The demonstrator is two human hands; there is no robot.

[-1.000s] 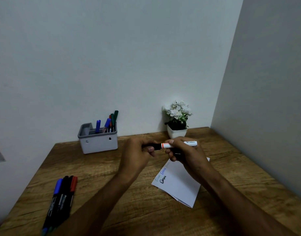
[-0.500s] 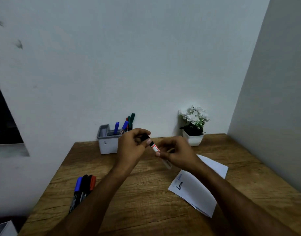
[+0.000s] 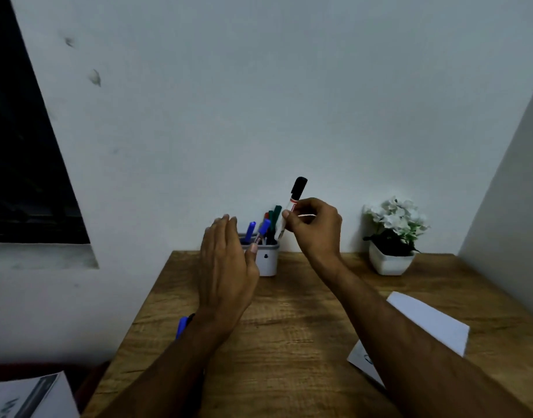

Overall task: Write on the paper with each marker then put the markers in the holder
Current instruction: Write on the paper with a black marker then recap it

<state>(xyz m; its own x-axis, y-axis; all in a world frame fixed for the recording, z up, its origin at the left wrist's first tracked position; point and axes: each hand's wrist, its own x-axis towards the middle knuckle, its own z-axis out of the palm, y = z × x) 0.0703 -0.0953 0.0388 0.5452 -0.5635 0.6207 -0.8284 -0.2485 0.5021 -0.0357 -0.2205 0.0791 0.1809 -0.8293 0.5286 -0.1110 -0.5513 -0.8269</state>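
Observation:
My right hand grips a white marker with a black cap, held nearly upright with the cap on top, just above the right side of the grey holder. The holder stands at the back of the wooden table and has several blue, green and red markers in it. My left hand is open with flat fingers, in front of the holder's left half, holding nothing. The white paper lies at the right, partly under my right forearm. A blue marker tip peeks out from behind my left forearm.
A white pot with white flowers stands at the back right near the corner. Walls close the table at the back and right. A dark window is at the left. A white box sits low at the bottom left.
My left hand let go of the marker and opened. My right hand lifted the capped marker upright and carried it to the holder. The view swung left.

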